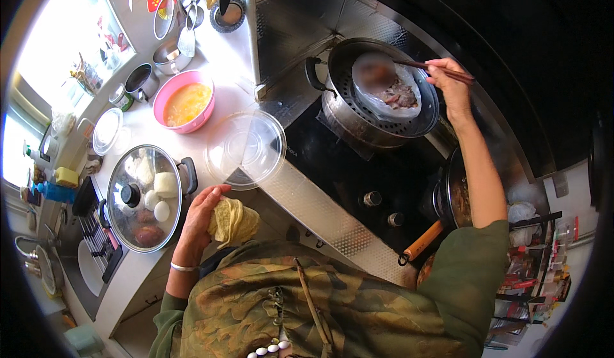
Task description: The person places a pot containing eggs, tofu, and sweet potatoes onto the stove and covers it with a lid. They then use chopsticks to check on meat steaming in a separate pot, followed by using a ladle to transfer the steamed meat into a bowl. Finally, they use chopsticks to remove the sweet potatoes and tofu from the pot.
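My right hand [450, 85] holds a pair of dark wooden chopsticks [436, 69] over a metal steamer pot [367, 130]. Their tips reach the food in a plastic bag [383, 111] on the perforated steamer tray; meat [400, 95] shows in it, and part of the bag's contents is blurred. My left hand [201, 214] holds a folded yellow cloth [234, 221] beside the counter edge. Near that hand are a clear plastic lid [245, 152] and a glass-lidded pot [144, 197] with buns, eggs and other food inside.
A pink bowl [192, 125] of yellow liquid stands behind the clear lid. A pan with a wooden handle [424, 240] sits on the black cooktop [331, 171] at the right. Small metal pots [143, 82], a sink drying rack [96, 245] and hanging utensils line the left side.
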Tool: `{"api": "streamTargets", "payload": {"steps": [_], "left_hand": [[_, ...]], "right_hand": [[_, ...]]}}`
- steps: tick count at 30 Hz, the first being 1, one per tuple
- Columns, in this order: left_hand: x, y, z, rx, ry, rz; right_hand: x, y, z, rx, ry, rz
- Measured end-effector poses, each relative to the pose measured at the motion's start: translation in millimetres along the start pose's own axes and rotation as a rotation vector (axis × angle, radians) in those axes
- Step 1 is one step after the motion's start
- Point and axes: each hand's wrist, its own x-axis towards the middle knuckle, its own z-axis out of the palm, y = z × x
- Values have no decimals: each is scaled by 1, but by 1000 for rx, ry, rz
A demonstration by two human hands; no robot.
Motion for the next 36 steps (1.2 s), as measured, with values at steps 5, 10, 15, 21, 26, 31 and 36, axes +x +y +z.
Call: {"api": "streamTargets", "payload": {"steps": [5,10,15,21,26,31,36], "left_hand": [[0,0,-8,-14,30,6],[2,-2,-15,-33,54,-14],[4,1,-10,-26,37,-18],[12,-2,-17,-36,12,-17],[10,1,-18,-40,26,-20],[10,4,-21,-11,38,10],[14,3,-23,-23,31,-14]], "right_hand": [[-14,-7,3,2,-23,92],[-26,-23,1,-25,-135,122],[-22,-35,-4,-104,7,60],[-39,-30,1,-94,-158,93],[-41,-40,-10,13,-59,167],[-38,-42,-31,-193,-28,62],[-48,-32,-23,-218,-64,112]]}}
